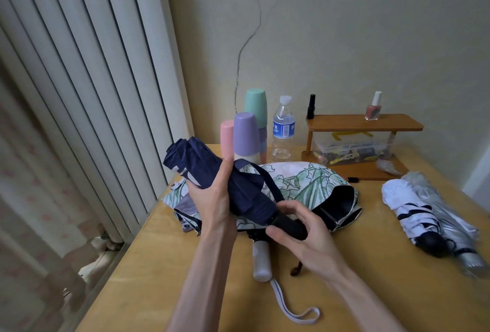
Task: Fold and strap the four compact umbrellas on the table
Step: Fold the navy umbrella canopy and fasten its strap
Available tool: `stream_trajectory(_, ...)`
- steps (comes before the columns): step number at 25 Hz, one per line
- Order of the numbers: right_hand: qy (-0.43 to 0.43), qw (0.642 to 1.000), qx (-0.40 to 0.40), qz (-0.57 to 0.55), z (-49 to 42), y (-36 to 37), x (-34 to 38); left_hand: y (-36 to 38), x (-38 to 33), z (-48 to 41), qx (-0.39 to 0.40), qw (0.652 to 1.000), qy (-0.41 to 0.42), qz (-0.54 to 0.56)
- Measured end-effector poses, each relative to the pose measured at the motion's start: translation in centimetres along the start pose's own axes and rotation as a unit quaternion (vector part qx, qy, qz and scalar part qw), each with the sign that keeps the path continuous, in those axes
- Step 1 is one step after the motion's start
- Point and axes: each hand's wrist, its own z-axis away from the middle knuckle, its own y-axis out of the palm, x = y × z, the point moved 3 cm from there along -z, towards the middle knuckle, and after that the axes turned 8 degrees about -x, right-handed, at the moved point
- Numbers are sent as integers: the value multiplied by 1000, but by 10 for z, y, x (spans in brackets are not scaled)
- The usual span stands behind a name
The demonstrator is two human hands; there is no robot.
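Navy umbrella (pixel 197 159) is held up over the near-left part of the table (pixel 148 265), tilted, tip far-left, handle (pixel 287 224) near-right. I take the tilt as deliberate: it keeps the rolled canopy in plain sight while the strap gets wound.

Left hand (pixel 214 199) wraps the middle of the canopy, thumb lying along the cloth and pointing up. I judge this grip is there to stop the pleats springing loose. Right hand (pixel 307 238) is closed round the black handle, fingers curled over it, wrist bent inward. That suits twisting the shaft against the left hand.

Strap (pixel 270 184) hangs out in a loose arc from the canopy toward the right hand; not fastened yet.

Floral umbrella (pixel 305 183) lies slack on the table right below, canopy spread, white handle (pixel 262 260) pointing near. Still to do, I think.

White umbrella (pixel 405 201) and silver umbrella (pixel 442 215) lie side by side, touching, at the right, both bundled. Whether their straps are closed I cannot tell.
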Motion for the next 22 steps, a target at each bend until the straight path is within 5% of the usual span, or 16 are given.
stream_trajectory(6,50,995,-14,-90,-3,2,-3,2,2,2,49,999,17,-7)
stream_trajectory(12,-24,998,-44,-23,-3,-1,3,-2,7,0,32,999,11,-16)
stream_trajectory(22,-17,999,-39,-20,-4,-1,5,-1,1,-4,19,1000,4,1)
